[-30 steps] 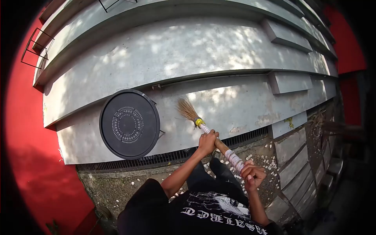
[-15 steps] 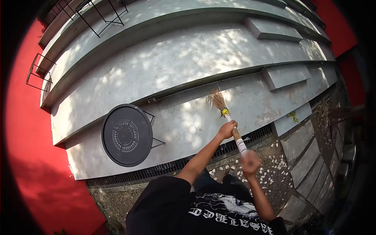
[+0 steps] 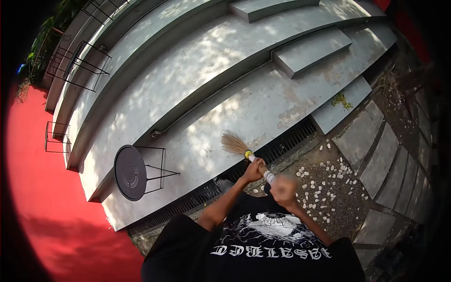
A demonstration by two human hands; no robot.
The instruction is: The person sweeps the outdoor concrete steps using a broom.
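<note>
A stick broom (image 3: 233, 142) with thin tan bristles and a yellow binding is over the lowest pale concrete step (image 3: 202, 141), near its front edge. My left hand (image 3: 254, 170) is wrapped round the handle just below the binding. Further down the handle, at its end, my right hand (image 3: 284, 188) is closed; a blur covers part of it. White wrapping and bare brown stick show between the two hands. The bristles point up and left, away from my body.
A round dark table (image 3: 130, 173) with thin metal legs stands at left on the step. Raised blocks (image 3: 312, 50) sit on the steps. A black drain grate (image 3: 289, 141) edges the lowest step, beside pebbly ground (image 3: 329, 188). Metal frames (image 3: 84, 66) stand upper left, near a red wall (image 3: 47, 188).
The view has turned, so the steps lie more steeply and the round table appears smaller. The broom has moved left and down in view, nearer the grate. Both hands remain on the handle.
</note>
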